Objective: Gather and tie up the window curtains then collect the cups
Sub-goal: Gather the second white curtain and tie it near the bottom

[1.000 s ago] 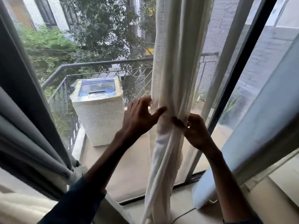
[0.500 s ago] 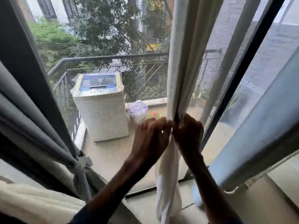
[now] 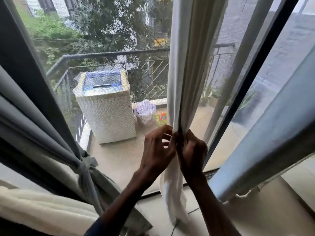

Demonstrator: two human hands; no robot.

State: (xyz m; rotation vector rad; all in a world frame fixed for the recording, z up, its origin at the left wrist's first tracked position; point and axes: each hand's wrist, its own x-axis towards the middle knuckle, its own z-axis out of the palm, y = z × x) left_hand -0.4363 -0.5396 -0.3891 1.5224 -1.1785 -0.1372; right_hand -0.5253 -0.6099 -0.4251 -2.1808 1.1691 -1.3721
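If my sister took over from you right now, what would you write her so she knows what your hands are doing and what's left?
Left hand: pinching the white curtain at the gathered spot, fingers bent around it.
Right hand: gripping the same curtain from the other side, touching the left hand.
White curtain: bunched into one rope in the middle of the window; no knot or band visible on it.
Grey curtain: on the left, already tied with a band.
Blue curtain: on the right, hanging loose, not tied that I can see.
Left: tie the white curtain, probably the blue one, then collect the cups. No cups in view.
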